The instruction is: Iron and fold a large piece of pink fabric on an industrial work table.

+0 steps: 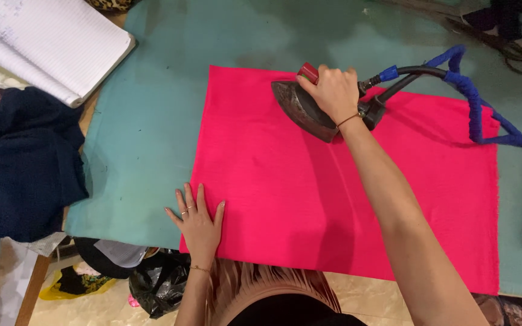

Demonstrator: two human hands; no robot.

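Iron point(300, 108) gripped by right hand point(333, 93); left hand point(199, 222) flat.

Iron point(300, 108) on cloth point(309, 199) on table point(146, 133), notebook point(49, 42) far left.

Single view only — head-worn camera, looking steeply down onto work surface from near edge. Close range: both forearms enter from bottom of frame, wearer's lap visible at lower centre. Teal table cover point(146, 121) fills most of frame, pink cloth point(309, 199) centred. Far edge of table cut off at top; floor strip shows along bottom. Left margin catches notebook point(49, 42) and dark blue fabric point(22, 163) — right margin clipped. No second view, nothing shared.
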